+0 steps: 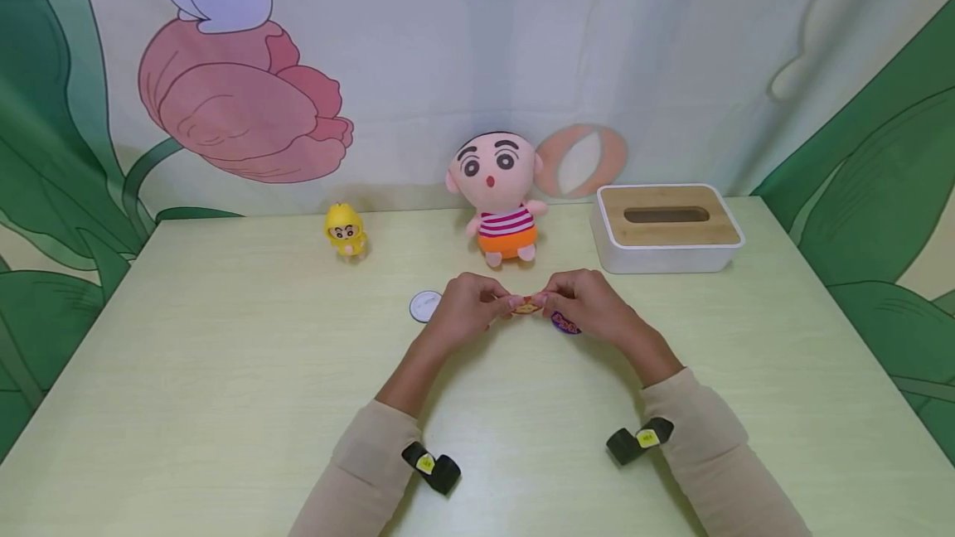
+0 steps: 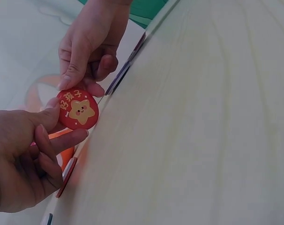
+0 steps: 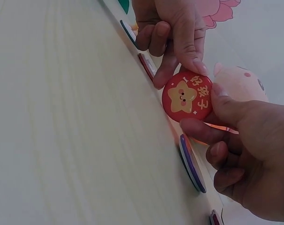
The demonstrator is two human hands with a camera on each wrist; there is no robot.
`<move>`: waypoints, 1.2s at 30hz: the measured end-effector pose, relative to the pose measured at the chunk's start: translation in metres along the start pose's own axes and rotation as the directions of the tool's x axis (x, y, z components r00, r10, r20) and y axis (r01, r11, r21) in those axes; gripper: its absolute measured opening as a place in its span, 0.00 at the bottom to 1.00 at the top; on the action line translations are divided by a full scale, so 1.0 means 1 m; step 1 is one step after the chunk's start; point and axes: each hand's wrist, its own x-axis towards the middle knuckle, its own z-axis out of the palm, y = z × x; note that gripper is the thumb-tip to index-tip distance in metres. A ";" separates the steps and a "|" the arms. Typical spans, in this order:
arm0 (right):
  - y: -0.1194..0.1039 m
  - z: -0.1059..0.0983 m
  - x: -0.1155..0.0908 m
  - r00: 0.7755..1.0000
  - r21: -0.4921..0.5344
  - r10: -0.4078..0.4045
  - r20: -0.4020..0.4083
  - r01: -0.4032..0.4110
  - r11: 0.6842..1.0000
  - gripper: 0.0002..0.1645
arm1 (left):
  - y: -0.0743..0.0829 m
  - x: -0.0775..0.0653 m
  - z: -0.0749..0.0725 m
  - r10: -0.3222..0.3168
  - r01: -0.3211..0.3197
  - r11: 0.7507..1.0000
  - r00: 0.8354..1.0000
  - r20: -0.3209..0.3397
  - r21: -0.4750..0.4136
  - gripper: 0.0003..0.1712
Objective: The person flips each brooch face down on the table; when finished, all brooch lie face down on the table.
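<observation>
Between both hands is a round red badge (image 1: 526,306) with a smiling yellow star and yellow characters, its face plain in the right wrist view. My left hand (image 1: 473,305) pinches one side of the badge between thumb and fingers. Its opposite side is pinched by my right hand (image 1: 585,302). A purple badge (image 1: 566,324) lies on the table, partly covered by the right hand in the head view. To the left, a whitish round badge (image 1: 424,306) lies partly behind the left hand. In the right wrist view a red-rimmed badge (image 3: 146,66) lies beyond the held one.
A plush doll (image 1: 498,189) in a striped shirt and orange shorts sits behind the hands. At the back left stands a small yellow hooded figurine (image 1: 346,232). A white tissue box (image 1: 667,259) with a wooden lid is at the back right, before a printed curtain (image 1: 418,65).
</observation>
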 end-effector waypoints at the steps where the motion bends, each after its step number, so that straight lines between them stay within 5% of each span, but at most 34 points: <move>1: 0.000 0.000 0.000 1.000 0.001 0.000 0.001 0.000 1.000 0.10 | 0.000 0.000 0.000 0.000 0.000 1.000 1.000 0.003 0.002 0.11; 20: -0.003 -0.002 0.000 1.000 0.021 0.023 0.012 -0.023 0.999 0.07 | 0.001 0.001 -0.001 -0.048 0.048 0.999 0.998 0.033 -0.004 0.09; 36: -0.003 -0.002 0.000 1.000 -0.023 0.024 0.011 -0.024 0.999 0.06 | 0.002 0.001 -0.001 -0.028 0.027 0.995 1.000 0.007 0.093 0.09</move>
